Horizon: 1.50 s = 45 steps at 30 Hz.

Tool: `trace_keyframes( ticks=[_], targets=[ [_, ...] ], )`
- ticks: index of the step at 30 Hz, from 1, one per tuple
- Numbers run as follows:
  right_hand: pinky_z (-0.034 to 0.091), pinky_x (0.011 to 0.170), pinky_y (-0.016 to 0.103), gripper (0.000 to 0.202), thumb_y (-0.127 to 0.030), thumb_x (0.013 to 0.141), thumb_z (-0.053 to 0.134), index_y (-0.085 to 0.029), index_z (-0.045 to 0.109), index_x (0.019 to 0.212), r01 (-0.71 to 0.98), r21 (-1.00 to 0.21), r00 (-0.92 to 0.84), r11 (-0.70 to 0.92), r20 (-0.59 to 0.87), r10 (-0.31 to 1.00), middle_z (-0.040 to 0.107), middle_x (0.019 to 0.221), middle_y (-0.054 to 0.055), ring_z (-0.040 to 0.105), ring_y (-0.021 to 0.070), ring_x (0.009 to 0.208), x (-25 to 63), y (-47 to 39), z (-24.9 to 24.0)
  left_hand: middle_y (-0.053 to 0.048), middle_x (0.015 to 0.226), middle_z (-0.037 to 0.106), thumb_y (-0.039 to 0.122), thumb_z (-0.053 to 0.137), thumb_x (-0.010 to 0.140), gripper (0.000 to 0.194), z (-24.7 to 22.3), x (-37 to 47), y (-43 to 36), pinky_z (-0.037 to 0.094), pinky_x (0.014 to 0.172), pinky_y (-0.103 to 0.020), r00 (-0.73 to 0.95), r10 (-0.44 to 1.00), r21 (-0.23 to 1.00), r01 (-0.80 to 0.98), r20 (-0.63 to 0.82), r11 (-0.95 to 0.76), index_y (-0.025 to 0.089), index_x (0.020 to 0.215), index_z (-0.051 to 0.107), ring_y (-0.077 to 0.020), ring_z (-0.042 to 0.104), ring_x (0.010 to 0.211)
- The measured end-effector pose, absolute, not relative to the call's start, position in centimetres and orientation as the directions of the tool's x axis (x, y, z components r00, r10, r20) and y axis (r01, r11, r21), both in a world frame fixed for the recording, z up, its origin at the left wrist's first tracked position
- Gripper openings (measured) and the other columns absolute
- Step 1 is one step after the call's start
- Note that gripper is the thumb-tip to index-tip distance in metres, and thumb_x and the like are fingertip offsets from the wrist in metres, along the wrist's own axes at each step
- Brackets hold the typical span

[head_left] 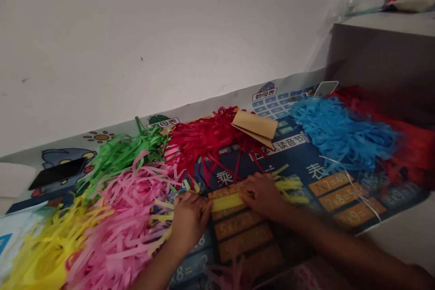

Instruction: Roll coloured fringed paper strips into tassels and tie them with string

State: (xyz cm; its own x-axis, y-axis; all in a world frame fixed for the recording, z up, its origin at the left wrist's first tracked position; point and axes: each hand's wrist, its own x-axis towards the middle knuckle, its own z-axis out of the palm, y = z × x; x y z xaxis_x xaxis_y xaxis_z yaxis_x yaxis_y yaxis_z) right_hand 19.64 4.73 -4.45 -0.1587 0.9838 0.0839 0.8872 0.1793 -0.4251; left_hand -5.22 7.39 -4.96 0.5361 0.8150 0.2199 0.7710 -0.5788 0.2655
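A bundle of yellow paper strips lies across the printed mat, gathered tight in the middle. My left hand is closed around its left part, and loose strip ends fan out beyond the fingers. Gripping the same bundle farther right is my right hand, with more strip ends spreading out past it. Between the two hands the strips run flat and close together. Pink shredded strips are heaped just left of my left hand. Behind both hands sits a pile of red strips.
A folded tan paper rests on the red pile. Blue strips lie at the right, green strips and yellow strips at the left. A black phone is near the wall. A dark box stands back right.
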Motion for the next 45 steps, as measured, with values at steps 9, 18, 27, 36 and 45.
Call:
trace_keyframes(
  ticks=[9, 18, 27, 36, 45],
  targets=[
    [0.027, 0.071, 0.033, 0.018, -0.028, 0.081, 0.071, -0.019, 0.061, 0.068, 0.876, -0.459, -0.101, 0.146, 0.122, 0.987, 0.063, 0.073, 0.0, 0.053, 0.0183, 0.075, 20.2, 5.1, -4.9, -0.003, 0.08, 0.067, 0.021, 0.056, 0.089, 0.013, -4.5, -5.0, 7.3, 0.033, 0.079, -0.041, 0.547, 0.794, 0.209, 0.771, 0.265, -0.601, 0.021, 0.079, 0.065, -0.0227, 0.058, 0.082],
    [0.025, 0.095, 0.044, 0.011, -0.016, 0.096, 0.054, -0.019, 0.063, 0.093, 0.734, 0.007, -0.641, 0.679, 0.335, 0.69, 0.068, 0.095, 0.003, 0.05, 0.0225, 0.103, 21.4, 3.3, -4.8, -0.002, 0.097, 0.071, 0.018, 0.062, 0.084, 0.013, -2.9, -4.0, 5.6, 0.026, 0.102, -0.052, 0.726, 0.618, 0.005, 0.647, 0.303, -0.762, 0.023, 0.095, 0.066, -0.0263, 0.055, 0.101],
    [0.03, 0.089, 0.044, 0.009, -0.018, 0.093, 0.056, -0.018, 0.063, 0.099, 0.806, -0.028, -0.549, 0.592, 0.34, 0.764, 0.066, 0.101, 0.007, 0.05, 0.0227, 0.098, 18.7, 4.7, -3.2, -0.002, 0.081, 0.069, 0.013, 0.06, 0.085, 0.01, -2.7, -2.7, 5.6, 0.027, 0.1, -0.05, 0.687, 0.642, 0.0, 0.683, 0.341, -0.731, 0.022, 0.083, 0.065, -0.0234, 0.058, 0.092],
    [0.03, 0.077, 0.036, 0.011, -0.021, 0.092, 0.061, -0.022, 0.067, 0.084, 0.77, -0.188, -0.539, 0.609, 0.319, 0.78, 0.068, 0.084, 0.002, 0.053, 0.0193, 0.086, 21.8, 3.5, -6.0, 0.002, 0.083, 0.072, 0.011, 0.055, 0.089, 0.021, -3.9, -4.9, 3.8, 0.03, 0.094, -0.045, 0.611, 0.69, 0.237, 0.657, 0.388, -0.716, 0.027, 0.091, 0.067, -0.0207, 0.061, 0.086],
    [0.031, 0.077, 0.034, 0.01, -0.026, 0.086, 0.069, -0.021, 0.068, 0.078, 0.806, -0.494, -0.309, 0.327, 0.121, 0.943, 0.064, 0.087, 0.001, 0.055, 0.019, 0.087, 22.8, 4.5, -5.2, -0.002, 0.079, 0.068, 0.023, 0.055, 0.092, 0.017, -4.2, -4.8, 4.6, 0.035, 0.079, -0.041, 0.514, 0.814, 0.384, 0.718, 0.269, -0.58, 0.022, 0.081, 0.066, -0.0223, 0.059, 0.081]
  ],
)
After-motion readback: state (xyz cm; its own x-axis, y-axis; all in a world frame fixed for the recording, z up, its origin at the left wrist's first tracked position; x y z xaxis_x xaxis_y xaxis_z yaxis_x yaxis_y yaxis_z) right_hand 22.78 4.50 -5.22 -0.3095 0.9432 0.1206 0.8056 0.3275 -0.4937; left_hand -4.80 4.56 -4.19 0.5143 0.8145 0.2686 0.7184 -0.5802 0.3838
